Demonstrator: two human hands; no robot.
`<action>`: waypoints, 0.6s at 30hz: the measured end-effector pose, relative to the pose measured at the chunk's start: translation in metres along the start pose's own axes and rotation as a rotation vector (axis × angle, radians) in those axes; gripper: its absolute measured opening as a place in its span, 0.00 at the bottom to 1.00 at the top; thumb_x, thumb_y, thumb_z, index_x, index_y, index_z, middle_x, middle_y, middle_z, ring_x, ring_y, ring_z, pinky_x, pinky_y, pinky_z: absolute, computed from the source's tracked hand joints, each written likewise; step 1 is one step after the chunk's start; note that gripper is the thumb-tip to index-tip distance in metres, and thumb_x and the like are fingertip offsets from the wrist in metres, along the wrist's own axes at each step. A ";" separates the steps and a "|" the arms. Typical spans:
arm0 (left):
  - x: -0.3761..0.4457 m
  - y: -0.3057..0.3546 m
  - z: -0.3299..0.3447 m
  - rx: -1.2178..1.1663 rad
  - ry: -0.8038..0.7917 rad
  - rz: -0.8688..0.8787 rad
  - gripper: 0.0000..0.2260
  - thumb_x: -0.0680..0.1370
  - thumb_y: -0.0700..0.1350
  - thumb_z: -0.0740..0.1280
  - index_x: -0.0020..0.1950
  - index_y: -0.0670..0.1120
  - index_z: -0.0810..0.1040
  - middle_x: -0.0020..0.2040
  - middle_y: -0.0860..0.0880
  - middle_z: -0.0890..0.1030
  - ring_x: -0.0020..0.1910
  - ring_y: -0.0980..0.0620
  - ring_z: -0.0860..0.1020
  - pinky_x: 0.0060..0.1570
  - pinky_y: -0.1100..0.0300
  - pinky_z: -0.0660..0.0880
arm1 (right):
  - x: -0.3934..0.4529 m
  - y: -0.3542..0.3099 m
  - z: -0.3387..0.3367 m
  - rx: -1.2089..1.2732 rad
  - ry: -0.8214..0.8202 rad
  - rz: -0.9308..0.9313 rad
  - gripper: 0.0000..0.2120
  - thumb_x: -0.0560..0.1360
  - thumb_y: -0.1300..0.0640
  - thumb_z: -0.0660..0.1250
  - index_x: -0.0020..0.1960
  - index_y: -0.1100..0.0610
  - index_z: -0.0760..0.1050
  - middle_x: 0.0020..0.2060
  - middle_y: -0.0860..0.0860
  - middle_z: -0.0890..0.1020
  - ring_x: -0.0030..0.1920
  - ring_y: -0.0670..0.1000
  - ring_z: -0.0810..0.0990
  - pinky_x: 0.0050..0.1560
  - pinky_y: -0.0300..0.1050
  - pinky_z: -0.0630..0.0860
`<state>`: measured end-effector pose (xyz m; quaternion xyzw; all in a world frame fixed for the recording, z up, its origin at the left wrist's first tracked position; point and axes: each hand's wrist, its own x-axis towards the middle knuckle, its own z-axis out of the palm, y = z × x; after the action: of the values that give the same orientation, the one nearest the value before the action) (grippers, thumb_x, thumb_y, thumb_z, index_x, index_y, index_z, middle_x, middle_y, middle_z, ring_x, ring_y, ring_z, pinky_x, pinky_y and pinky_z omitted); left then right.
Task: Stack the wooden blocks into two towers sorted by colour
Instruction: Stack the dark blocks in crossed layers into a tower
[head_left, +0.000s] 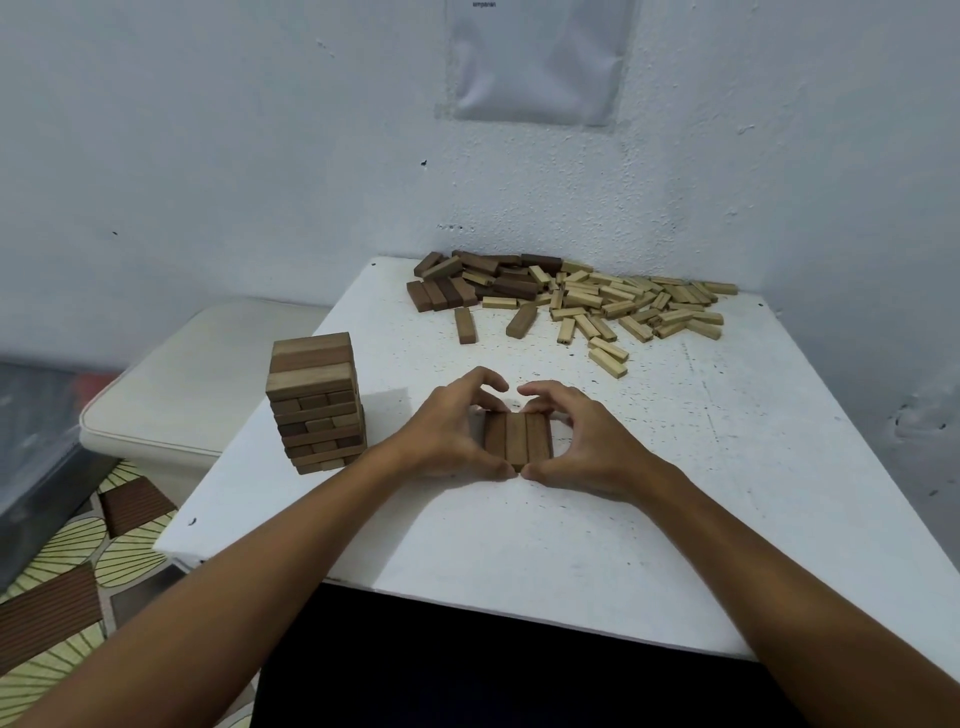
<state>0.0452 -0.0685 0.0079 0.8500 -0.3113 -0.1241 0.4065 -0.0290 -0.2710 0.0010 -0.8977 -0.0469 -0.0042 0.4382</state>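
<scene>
Hands (451, 435) (586, 441) around three dark blocks (517, 439)

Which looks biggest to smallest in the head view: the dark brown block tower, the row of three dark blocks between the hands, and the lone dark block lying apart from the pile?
1. Dark brown block tower
2. Row of three dark blocks
3. Lone dark block, though it lies farther away.

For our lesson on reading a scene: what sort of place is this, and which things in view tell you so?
Probably a corner of a home room, not a workshop. A small white table is pushed against rough painted walls, a cushioned seat stands beside it, and a leaf-patterned floor mat lies below.
</scene>
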 end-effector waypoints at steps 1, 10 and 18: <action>0.001 0.002 0.000 0.005 -0.004 0.001 0.36 0.60 0.47 0.83 0.63 0.55 0.68 0.56 0.55 0.78 0.58 0.57 0.76 0.48 0.67 0.74 | -0.001 -0.001 -0.002 -0.003 0.002 -0.005 0.39 0.61 0.53 0.79 0.67 0.39 0.67 0.58 0.44 0.76 0.63 0.46 0.74 0.57 0.42 0.75; 0.022 0.047 -0.031 0.036 0.076 0.115 0.35 0.59 0.45 0.84 0.60 0.51 0.69 0.57 0.51 0.79 0.58 0.58 0.77 0.49 0.65 0.73 | 0.011 -0.042 -0.052 -0.059 0.050 -0.126 0.37 0.59 0.52 0.80 0.63 0.38 0.68 0.55 0.38 0.79 0.59 0.34 0.74 0.55 0.35 0.68; 0.023 0.076 -0.091 0.050 0.147 0.167 0.38 0.53 0.55 0.81 0.59 0.49 0.73 0.55 0.49 0.81 0.57 0.52 0.79 0.57 0.54 0.78 | 0.043 -0.090 -0.070 -0.054 0.077 -0.249 0.38 0.59 0.53 0.82 0.66 0.46 0.71 0.56 0.42 0.79 0.59 0.35 0.76 0.54 0.26 0.69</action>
<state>0.0726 -0.0628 0.1257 0.8377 -0.3535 -0.0194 0.4158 0.0085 -0.2677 0.1172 -0.8956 -0.1409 -0.0942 0.4114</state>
